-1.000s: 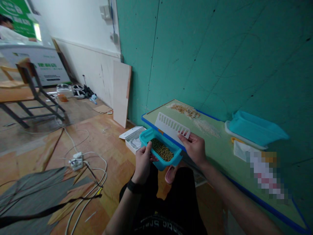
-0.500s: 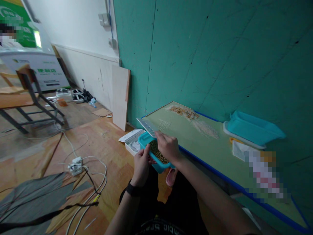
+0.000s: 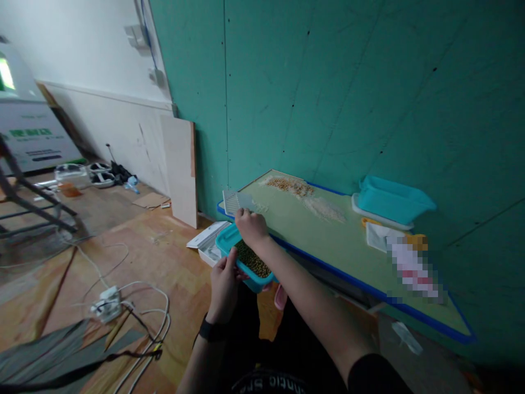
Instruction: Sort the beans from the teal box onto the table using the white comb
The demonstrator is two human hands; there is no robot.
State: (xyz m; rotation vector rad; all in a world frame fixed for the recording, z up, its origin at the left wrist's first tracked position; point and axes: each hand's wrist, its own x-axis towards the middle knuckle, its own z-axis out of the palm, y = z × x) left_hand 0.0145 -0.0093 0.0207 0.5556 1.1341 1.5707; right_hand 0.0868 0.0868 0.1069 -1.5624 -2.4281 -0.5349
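Note:
My left hand (image 3: pixel 223 280) is closed on the near left rim of a turquoise plastic tub (image 3: pixel 259 284), thumb on top. A layer of small green beans (image 3: pixel 253 260) lies in the tub, gathered toward its near right end. My right hand (image 3: pixel 251 225) reaches across the tub with its fingers closed on a white slotted plate (image 3: pixel 234 203). That plate is above the table's left corner, just beyond the tub, and its held edge is hidden by the fingers.
Against the green wall, a low table (image 3: pixel 303 232) with blue edging bears yellow beans (image 3: pixel 287 186), white grains (image 3: pixel 326 209) and another turquoise tub (image 3: pixel 394 201). An opened white box (image 3: pixel 209 253) stands behind my tub. Cables (image 3: pixel 164 306) and a power strip (image 3: pixel 107 304) lie on the floor.
My right hand has moved forward with the slotted plate, which now shows its broad face instead of a narrow slant. The left hand keeps its grip on the tub. My view has turned right.

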